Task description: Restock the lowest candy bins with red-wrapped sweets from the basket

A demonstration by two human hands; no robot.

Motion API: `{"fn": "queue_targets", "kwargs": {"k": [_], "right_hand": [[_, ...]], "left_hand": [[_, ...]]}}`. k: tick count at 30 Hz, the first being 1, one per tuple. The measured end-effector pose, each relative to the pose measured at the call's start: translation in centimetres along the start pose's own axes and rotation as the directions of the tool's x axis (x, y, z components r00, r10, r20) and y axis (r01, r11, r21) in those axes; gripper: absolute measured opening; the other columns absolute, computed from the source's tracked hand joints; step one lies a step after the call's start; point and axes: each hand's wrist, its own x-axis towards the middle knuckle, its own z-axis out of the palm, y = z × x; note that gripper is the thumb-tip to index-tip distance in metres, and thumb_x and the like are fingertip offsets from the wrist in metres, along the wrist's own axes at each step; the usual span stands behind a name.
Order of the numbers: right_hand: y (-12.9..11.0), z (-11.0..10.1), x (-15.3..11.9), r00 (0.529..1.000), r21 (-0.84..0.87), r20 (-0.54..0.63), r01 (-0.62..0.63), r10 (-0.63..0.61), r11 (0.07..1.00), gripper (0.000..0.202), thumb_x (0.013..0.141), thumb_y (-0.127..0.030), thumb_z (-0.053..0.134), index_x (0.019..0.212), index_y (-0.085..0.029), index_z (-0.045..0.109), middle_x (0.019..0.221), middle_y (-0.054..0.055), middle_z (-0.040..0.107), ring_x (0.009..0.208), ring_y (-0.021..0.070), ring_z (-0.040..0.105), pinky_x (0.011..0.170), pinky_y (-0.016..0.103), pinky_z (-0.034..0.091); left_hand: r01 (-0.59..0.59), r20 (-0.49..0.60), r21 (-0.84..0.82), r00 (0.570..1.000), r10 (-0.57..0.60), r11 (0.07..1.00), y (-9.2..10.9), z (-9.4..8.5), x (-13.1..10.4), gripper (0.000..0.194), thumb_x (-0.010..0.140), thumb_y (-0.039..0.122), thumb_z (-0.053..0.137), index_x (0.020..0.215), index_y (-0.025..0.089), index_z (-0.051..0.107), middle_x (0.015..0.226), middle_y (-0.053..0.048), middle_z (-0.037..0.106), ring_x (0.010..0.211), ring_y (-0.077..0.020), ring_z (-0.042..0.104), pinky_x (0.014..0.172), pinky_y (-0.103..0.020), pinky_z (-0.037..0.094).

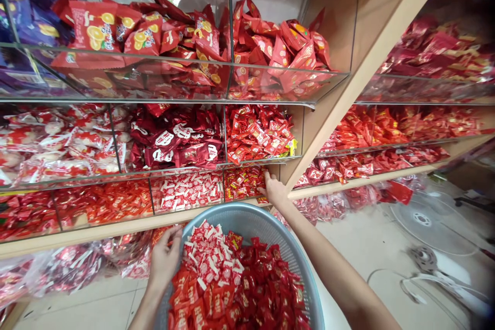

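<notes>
A grey-blue plastic basket (305, 263) holds white-and-red, orange-red and dark red wrapped sweets. My left hand (167, 253) is at the basket's left rim, fingers curled; whether they grip the rim or something small is unclear. My right hand (275, 190) reaches over the far rim to the bottom shelf, at the right end of the bin of small red-and-yellow sweets (244, 183). Its index finger is stretched out toward the bin's edge, and nothing shows in it. A bin of white-and-red sweets (188, 190) lies just left of that one.
Glass-fronted shelves (286, 82) of packets rise ahead, split by a wooden upright (371, 62). Plastic bags of sweets (73, 265) lie under the bottom shelf. On the floor at right are a fan guard (421, 219), a white device (450, 266) and cables.
</notes>
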Motion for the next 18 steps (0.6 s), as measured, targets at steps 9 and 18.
{"fn": "queue_targets", "kwargs": {"k": [9, 18], "right_hand": [[-1.6, 0.2, 3.3, 0.989, -0.16, 0.148, 0.01, 0.014, 0.987, 0.061, 0.075, -0.017, 0.057, 0.129, -0.016, 0.031, 0.108, 0.019, 0.048, 0.091, 0.0232, 0.061, 0.069, 0.03, 0.047], [-0.6, 0.7, 2.1, 0.986, -0.17, 0.105, 0.147, -0.13, 0.975, 0.046, 0.083, -0.016, 0.044, 0.127, -0.017, 0.035, 0.132, 0.023, 0.03, 0.09, 0.0231, 0.061, 0.073, 0.031, 0.046]], "left_hand": [[0.056, 0.06, -0.051, 0.997, -0.053, 0.997, 0.5, -0.3, -0.1, 0.044, 0.063, 0.053, 0.052, 0.087, 0.017, 0.064, 0.091, -0.007, 0.068, 0.084, -0.0213, 0.061, 0.074, -0.03, 0.047], [0.047, 0.068, -0.05, 0.997, -0.044, 0.998, 0.2, -0.2, 0.0, 0.045, 0.065, 0.053, 0.052, 0.089, 0.017, 0.063, 0.092, -0.007, 0.068, 0.081, -0.021, 0.062, 0.07, -0.029, 0.048]]}}
